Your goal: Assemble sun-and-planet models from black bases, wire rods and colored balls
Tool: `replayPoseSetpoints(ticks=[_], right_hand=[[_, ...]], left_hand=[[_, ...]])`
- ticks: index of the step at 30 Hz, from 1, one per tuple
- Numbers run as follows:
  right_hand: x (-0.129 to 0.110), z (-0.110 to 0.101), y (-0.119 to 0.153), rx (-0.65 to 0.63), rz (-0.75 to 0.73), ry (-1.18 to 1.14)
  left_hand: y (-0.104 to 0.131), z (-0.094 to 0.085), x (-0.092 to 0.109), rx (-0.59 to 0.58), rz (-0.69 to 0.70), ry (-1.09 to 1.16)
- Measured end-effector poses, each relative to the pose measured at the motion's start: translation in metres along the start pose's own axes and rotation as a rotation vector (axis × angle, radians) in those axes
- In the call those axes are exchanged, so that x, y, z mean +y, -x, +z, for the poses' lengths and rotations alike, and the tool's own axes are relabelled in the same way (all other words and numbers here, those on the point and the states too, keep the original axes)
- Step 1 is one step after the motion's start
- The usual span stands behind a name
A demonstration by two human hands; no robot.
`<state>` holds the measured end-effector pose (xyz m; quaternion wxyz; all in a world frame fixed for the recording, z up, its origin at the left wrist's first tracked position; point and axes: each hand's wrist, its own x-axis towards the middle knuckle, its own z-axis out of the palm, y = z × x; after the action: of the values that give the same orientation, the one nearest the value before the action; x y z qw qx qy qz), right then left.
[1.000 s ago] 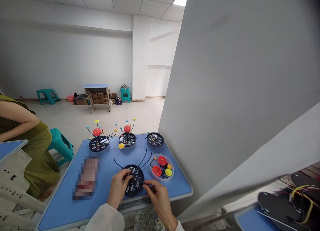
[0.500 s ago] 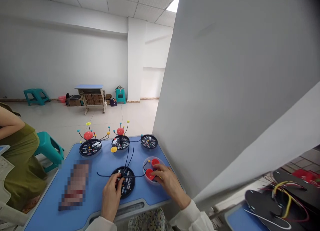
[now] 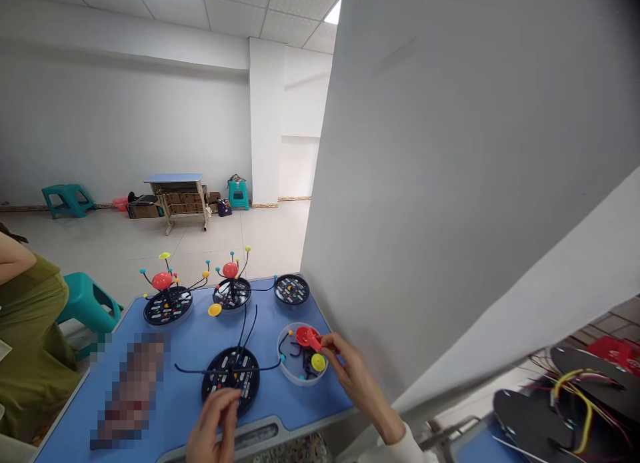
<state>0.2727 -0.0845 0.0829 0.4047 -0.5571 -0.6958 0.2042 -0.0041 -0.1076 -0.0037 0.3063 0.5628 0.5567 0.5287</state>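
My right hand pinches a red plastic half-shell over the clear round tub. Inside the tub lie another red half-shell, a yellow-green cup-shaped piece and several small black parts. At the tub's left, a bent black rod carries a small orange ball. My left hand is closed, thumb and fingers together, at the near edge of a black disc base; what it pinches, if anything, is hidden. Long thin black rods spread from the disc's centre.
Two planet models with red centre balls stand at the back of the blue table, beside another black disc. A pixelated object lies left. A grey wall rises close at right. A person in green sits left.
My right hand has lifted one red half-shell from among the tub's parts. My left hand has drawn back from the disc's centre towards me. The whole view has shifted slightly.
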Motion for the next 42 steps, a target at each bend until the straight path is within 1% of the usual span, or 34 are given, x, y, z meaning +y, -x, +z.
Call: replayPoseSetpoints(ticks=[1,2,4,5,7,8,9,10,12,14,15,16,18,21,24,28,31,34,37,39,42], right_hand=[[-0.005,0.0,0.005,-0.004,0.004,-0.063],[-0.011,0.001,0.011,-0.035,-0.001,-0.111],[-0.024,0.006,0.024,-0.181,-0.026,-0.15],[-0.029,0.009,0.031,-0.251,-0.04,-0.149],[-0.036,0.014,0.042,-0.348,-0.072,-0.144],[-0.037,0.016,0.045,-0.37,-0.088,-0.144],[-0.035,0.018,0.046,-0.366,-0.099,-0.142],[-0.031,0.019,0.045,-0.332,-0.102,-0.129],[-0.02,0.02,0.036,-0.202,-0.081,-0.045],[-0.009,0.023,0.021,-0.056,-0.056,0.132],[-0.004,0.026,0.012,-0.02,-0.065,0.248],[0.0,0.029,0.002,-0.035,-0.091,0.367],[0.004,0.04,-0.018,-0.115,-0.17,0.575],[0.006,0.057,-0.043,-0.229,-0.275,0.658],[0.009,0.067,-0.058,-0.326,-0.369,0.695],[0.011,0.065,-0.066,-0.428,-0.477,0.759],[0.01,0.058,-0.068,-0.499,-0.555,0.789],[0.008,0.054,-0.07,-0.556,-0.618,0.804],[0.008,0.052,-0.072,-0.591,-0.647,0.795],[0.011,0.051,-0.073,-0.596,-0.642,0.774],[0.013,0.047,-0.075,-0.564,-0.596,0.718]], left_hand=[[0.006,0.009,0.004,-0.086,-0.035,0.088],[0.012,0.02,0.008,-0.173,-0.109,0.177],[0.023,0.042,0.016,-0.288,-0.276,0.414],[0.026,0.051,0.019,-0.35,-0.32,0.525],[0.03,0.062,0.022,-0.454,-0.379,0.668],[0.031,0.064,0.022,-0.492,-0.397,0.703],[0.03,0.063,0.021,-0.516,-0.414,0.718],[0.029,0.061,0.02,-0.525,-0.43,0.723],[0.026,0.054,0.018,-0.515,-0.457,0.727],[0.023,0.047,0.017,-0.484,-0.473,0.744],[0.022,0.045,0.016,-0.466,-0.475,0.757],[0.022,0.043,0.015,-0.448,-0.475,0.771],[0.023,0.041,0.013,-0.408,-0.473,0.801],[0.025,0.037,0.011,-0.351,-0.471,0.83],[0.028,0.031,0.011,-0.334,-0.5,0.839],[0.03,0.022,0.015,-0.342,-0.564,0.885],[0.028,0.019,0.016,-0.382,-0.557,0.859],[0.025,0.021,0.015,-0.466,-0.496,0.819],[0.025,0.028,0.015,-0.524,-0.417,0.739],[0.025,0.035,0.017,-0.536,-0.353,0.665],[0.022,0.045,0.024,-0.49,-0.198,0.476]])
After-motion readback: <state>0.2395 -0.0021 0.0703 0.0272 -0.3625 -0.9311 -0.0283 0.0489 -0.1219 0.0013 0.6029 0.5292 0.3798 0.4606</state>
